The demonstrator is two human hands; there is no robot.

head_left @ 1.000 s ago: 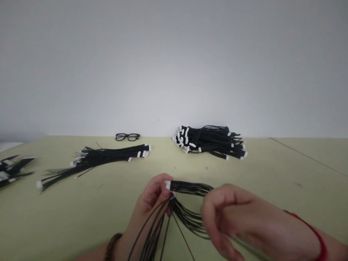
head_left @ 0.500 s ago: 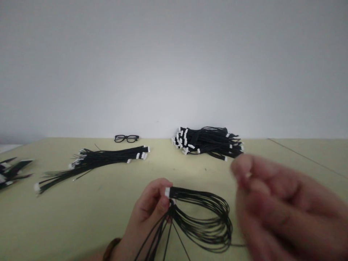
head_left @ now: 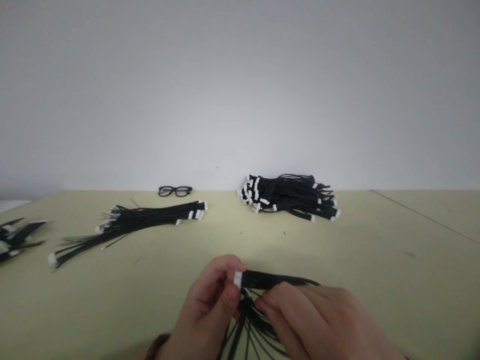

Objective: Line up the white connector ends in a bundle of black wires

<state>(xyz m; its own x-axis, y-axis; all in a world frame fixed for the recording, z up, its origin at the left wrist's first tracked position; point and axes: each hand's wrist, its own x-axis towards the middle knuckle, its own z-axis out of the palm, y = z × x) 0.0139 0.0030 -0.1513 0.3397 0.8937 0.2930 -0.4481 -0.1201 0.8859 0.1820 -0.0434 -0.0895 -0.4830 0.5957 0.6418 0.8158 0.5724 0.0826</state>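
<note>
My left hand [head_left: 210, 305] pinches the white connector end of a black wire harness [head_left: 277, 278] between thumb and fingers. A flat row of black wires leads rightward from that connector, while loose wires fan out below it. My right hand [head_left: 318, 320] is closed over the wires just right of the connector, its thumb and fingertips pressed together on some of the strands. Its palm and fingers hide the loop of the harness and whatever part lies beneath them.
A pile of black harnesses with white connectors [head_left: 288, 197] lies against the wall. Left of it is a smaller bundle of harnesses [head_left: 146, 217], with black-framed glasses [head_left: 175, 191] behind. More dark wires [head_left: 18, 237] lie at the far left edge of the yellowish table [head_left: 375, 260].
My right hand has come in from the right and down onto the harness wires beside my left hand. My left hand keeps its pinch and has shifted slightly right and down.
</note>
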